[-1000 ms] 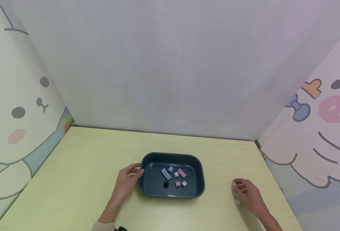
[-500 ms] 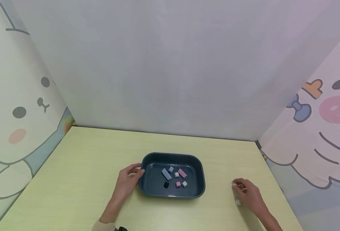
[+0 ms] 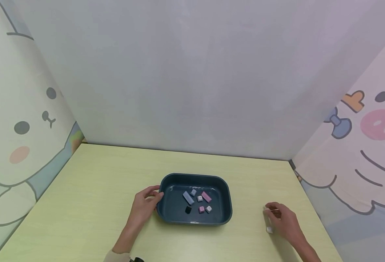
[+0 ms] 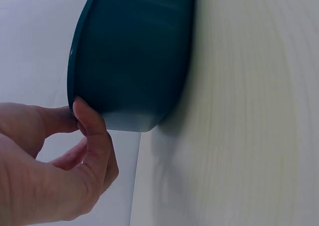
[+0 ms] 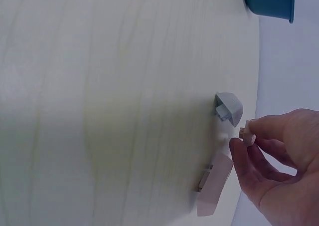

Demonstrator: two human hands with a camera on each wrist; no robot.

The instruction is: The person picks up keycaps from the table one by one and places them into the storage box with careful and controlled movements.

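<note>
My left hand [image 3: 144, 205] pinches the left rim of a dark blue-green tray [image 3: 226, 203], thumb and finger on either side of the wall in the left wrist view. Right of the tray, my right hand [image 3: 285, 222] is low over the table. In the right wrist view, its thumb and fingertip pinch a small pale keycap [image 5: 249, 134]. Close by on the table are a whitish keycap [image 5: 229, 108], tipped so its stem shows, and a longer pale-pink keycap [image 5: 214, 187]. The hand hides most of this spot in the head view, leaving one whitish piece [image 3: 269, 230] visible.
Several small pieces lie spread in the tray, among them a blue bar [image 3: 188, 198], a pink bar [image 3: 206, 197] and a black piece [image 3: 188, 210]. The pale wooden table [image 3: 91, 189] meets a grey backdrop [image 3: 185, 91] behind, with cartoon-printed panels at both sides.
My right hand's fingers have shifted slightly while staying over the same spot. My left hand and the tray have not visibly moved.
</note>
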